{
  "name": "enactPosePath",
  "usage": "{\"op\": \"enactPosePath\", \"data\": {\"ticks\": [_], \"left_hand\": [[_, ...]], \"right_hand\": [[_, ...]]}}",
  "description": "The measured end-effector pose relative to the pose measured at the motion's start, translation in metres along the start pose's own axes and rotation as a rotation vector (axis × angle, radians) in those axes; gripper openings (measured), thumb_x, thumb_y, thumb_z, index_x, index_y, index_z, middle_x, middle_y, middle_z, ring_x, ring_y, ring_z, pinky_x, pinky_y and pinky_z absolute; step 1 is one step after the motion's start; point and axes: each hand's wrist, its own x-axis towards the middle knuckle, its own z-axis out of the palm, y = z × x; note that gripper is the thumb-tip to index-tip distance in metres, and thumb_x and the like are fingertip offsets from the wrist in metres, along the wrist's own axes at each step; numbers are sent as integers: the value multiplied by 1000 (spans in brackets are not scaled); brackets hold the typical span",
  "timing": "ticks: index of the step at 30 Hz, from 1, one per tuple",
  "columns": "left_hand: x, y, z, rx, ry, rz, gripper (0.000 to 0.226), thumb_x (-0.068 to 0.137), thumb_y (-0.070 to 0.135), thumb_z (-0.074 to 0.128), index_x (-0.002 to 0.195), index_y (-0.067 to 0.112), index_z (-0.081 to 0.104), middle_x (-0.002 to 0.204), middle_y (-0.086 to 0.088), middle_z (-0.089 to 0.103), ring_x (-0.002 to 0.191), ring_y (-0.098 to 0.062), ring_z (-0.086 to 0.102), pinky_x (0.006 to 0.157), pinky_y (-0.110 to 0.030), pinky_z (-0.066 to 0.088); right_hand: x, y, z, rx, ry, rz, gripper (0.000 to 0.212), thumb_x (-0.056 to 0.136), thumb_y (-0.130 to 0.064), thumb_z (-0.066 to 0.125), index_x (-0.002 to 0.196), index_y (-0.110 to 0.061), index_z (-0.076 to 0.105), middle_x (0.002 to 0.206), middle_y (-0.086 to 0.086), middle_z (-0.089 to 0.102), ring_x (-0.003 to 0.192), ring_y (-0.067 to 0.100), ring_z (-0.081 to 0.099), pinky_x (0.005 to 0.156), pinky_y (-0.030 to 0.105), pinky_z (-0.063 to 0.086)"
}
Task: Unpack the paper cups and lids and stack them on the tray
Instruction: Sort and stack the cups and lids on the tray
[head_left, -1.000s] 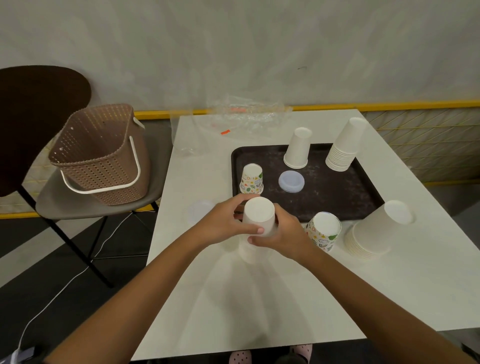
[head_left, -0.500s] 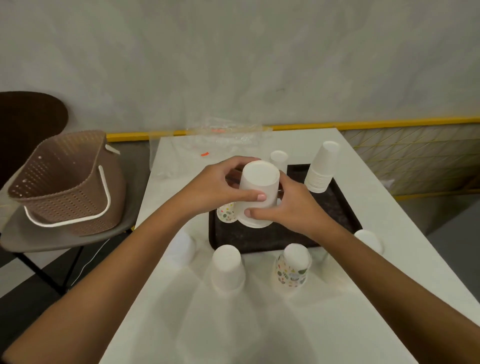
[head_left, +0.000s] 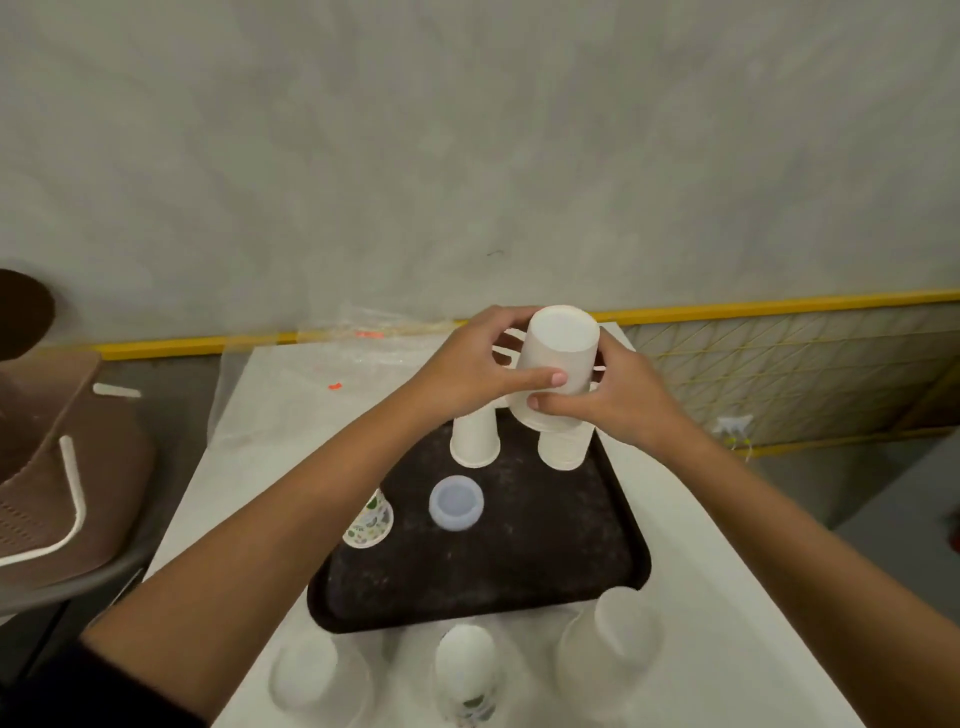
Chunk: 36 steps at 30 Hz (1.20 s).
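White paper cup (head_left: 558, 358), upside down with its flat base toward the camera, is held a little above the middle of the frame, over the far end of the tray (head_left: 519, 571). Whether it is one cup or several nested together cannot be told. Both hands have it. The left hand (head_left: 462, 371) has its grip clamped round the cup's left side, thumb across the front. The right hand (head_left: 623, 402) has its grip clamped round the lower right, thumb along the rim.

Directly beneath it stands a short white stack (head_left: 563, 449), mouth down on the dark tray. Just to the left of that stack is a single inverted cup (head_left: 475, 439). Nearer the camera a pale translucent lid (head_left: 456, 504) lies on the tray. A patterned cup (head_left: 370, 522) stands at the tray's left edge, partly hidden by the left forearm.

The tray rests on a white desk (head_left: 727, 597). Along the bottom of the frame three blurred items stand on the desk: a white cup (head_left: 306, 675), a printed cup (head_left: 465, 670) and a wider cup stack (head_left: 610, 660). Clear plastic wrapping (head_left: 363, 338) lies at the desk's far edge. A brown basket (head_left: 52, 467) sits at the left of the frame.
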Motion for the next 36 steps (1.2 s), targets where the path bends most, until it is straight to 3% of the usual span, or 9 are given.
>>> {"op": "enactPosePath", "data": {"ticks": [3, 9, 12, 17, 25, 29, 36], "left_hand": [[26, -6, 18, 27, 17, 7, 57, 73, 28, 77, 124, 27, 50, 116, 11, 51, 103, -5, 52, 85, -15, 44], [77, -26, 53, 32, 12, -29, 62, 74, 24, 77, 128, 22, 49, 125, 6, 53, 110, -9, 52, 87, -12, 42], [97, -39, 67, 58, -8, -81, 62, 76, 24, 75, 131, 21, 47, 131, 3, 52, 114, -12, 52, 92, -21, 42], [117, -64, 85, 111, -46, -161, 61, 79, 23, 72, 133, 18, 44, 134, 0, 50, 117, -16, 52, 95, -25, 42], [111, -100, 100, 131, -90, -302, 55, 84, 22, 66, 135, 17, 43, 133, -2, 52, 115, -17, 54, 94, -23, 41], [105, -103, 96, 126, -91, -343, 51, 88, 24, 61, 135, 17, 43, 131, -2, 54, 116, -17, 54, 98, -25, 40], [72, -99, 78, 137, -153, -341, 47, 89, 22, 59, 134, 18, 44, 132, 0, 54, 120, -13, 51, 95, -19, 37]], "right_hand": [[19, 21, -15, 4, 11, -8, 71, 65, -23, 83, 126, -22, 47, 108, -11, 55, 99, 9, 53, 71, 10, 41], [60, 72, -26, 17, 38, 49, 74, 65, -21, 82, 128, -16, 43, 114, -5, 54, 102, 13, 51, 82, 24, 42], [78, 97, -27, 30, 36, 75, 75, 67, -23, 81, 130, -15, 41, 123, 0, 54, 107, 14, 50, 87, 28, 44], [94, 132, -17, 38, 9, 160, 77, 69, -21, 80, 133, -14, 37, 131, 4, 51, 114, 18, 49, 92, 32, 43], [98, 174, 16, 26, -92, 284, 77, 67, -23, 81, 131, -14, 38, 129, 4, 52, 114, 23, 52, 93, 35, 45], [93, 183, 24, 51, -107, 341, 77, 67, -20, 81, 130, -14, 38, 126, 3, 52, 105, 15, 49, 89, 31, 44], [77, 171, 17, 70, -81, 319, 81, 70, -17, 79, 137, -15, 32, 139, 4, 42, 127, 22, 41, 102, 34, 37]]}}
